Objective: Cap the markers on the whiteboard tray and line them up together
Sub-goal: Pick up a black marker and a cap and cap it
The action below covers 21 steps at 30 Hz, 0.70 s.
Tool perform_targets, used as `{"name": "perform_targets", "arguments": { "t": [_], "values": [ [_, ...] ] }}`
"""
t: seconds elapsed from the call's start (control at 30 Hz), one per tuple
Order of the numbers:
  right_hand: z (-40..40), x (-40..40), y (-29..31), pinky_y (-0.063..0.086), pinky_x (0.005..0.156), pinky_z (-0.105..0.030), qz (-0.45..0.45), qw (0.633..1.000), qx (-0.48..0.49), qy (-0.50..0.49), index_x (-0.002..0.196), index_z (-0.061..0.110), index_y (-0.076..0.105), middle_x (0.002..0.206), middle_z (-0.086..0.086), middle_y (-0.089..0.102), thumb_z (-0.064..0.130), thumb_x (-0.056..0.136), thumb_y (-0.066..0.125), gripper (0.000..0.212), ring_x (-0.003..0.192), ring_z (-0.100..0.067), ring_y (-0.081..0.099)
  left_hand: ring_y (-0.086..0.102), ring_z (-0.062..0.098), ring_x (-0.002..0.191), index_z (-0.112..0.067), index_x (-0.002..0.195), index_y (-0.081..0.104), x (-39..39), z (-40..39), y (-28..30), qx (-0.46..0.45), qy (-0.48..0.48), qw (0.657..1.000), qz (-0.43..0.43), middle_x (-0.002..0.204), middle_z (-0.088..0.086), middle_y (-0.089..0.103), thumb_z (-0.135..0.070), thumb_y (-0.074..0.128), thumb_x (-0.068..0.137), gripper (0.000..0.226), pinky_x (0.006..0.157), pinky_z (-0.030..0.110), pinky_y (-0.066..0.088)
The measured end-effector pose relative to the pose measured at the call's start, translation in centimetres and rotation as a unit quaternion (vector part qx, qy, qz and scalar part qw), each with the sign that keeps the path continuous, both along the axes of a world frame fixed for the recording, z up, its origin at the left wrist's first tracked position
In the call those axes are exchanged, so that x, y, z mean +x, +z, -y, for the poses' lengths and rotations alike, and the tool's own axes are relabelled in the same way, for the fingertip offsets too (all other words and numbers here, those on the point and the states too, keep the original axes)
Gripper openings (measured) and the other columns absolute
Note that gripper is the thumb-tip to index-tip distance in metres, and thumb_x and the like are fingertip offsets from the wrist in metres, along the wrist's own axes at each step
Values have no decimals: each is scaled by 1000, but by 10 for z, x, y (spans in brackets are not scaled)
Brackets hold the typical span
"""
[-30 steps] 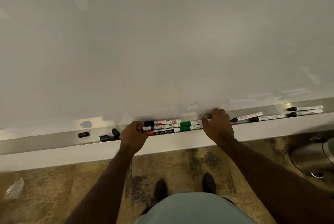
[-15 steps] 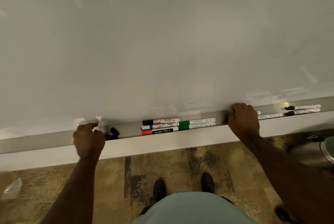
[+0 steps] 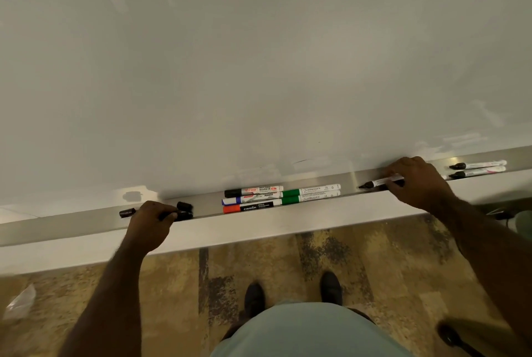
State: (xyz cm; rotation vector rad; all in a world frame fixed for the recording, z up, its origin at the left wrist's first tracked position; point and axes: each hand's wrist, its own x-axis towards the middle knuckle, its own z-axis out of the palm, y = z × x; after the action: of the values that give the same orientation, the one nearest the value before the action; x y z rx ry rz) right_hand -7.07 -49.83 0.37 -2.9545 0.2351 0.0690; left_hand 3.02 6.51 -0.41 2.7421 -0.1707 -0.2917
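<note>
Where the whiteboard (image 3: 259, 54) ends, a steel tray (image 3: 72, 224) overhangs mottled carpet (image 3: 374, 258).

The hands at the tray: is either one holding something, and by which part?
The right hand grips an uncapped marker by the rear of its barrel, tip pointing left. The left hand is closed among the loose black caps; whether it holds one cannot be told.

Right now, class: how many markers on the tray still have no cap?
3 visible: one uncapped marker in the right hand, two uncapped markers far right. That hand may hide another.
</note>
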Motion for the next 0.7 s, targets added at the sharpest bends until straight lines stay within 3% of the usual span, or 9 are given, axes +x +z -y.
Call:
{"name": "perform_targets", "arguments": {
  "t": [0.1, 0.27, 0.47, 0.7],
  "values": [
    [-10, 9, -2, 45, 85, -44, -37, 999, -8, 18, 103, 25, 69, 108, -3, 64, 27, 81, 65, 22, 102, -30, 52, 61, 23, 71, -12, 96, 76, 3, 2, 2, 12, -5, 1000, -17, 88, 8, 72, 1, 59, 83, 25, 56, 26, 37],
    [-18, 16, -5, 41, 86, -42, -62, 997, -51, 4, 110, 27, 65, 114, -4, 63, 21, 85, 59, 27, 105, -29, 51, 58, 21, 67, -13, 91, 77, 7, 1, 3, 24, 25, 999, -23, 83, 9, 72, 1, 60, 82, 23, 52, 22, 34],
    [-36, 12, -9, 43, 78, -44, 38, 997, -69, 19, 98, 17, 65, 98, -8, 67, 12, 80, 65, 19, 94, -33, 57, 57, 24, 79, -13, 96, 74, 9, 2, 1, 26, 57, 998, -9, 96, 11, 67, -6, 66, 82, 19, 69, 29, 38],
    [-62, 17, -6, 44, 79, -43, 96, 992, -54, 56, 98, 15, 62, 94, -7, 67, 15, 83, 64, 15, 89, -31, 58, 60, 32, 91, -14, 101, 72, 8, -4, -6, 39, 70, 997, 1, 103, 15, 64, -7, 65, 81, 23, 75, 34, 44]
  ]
}}
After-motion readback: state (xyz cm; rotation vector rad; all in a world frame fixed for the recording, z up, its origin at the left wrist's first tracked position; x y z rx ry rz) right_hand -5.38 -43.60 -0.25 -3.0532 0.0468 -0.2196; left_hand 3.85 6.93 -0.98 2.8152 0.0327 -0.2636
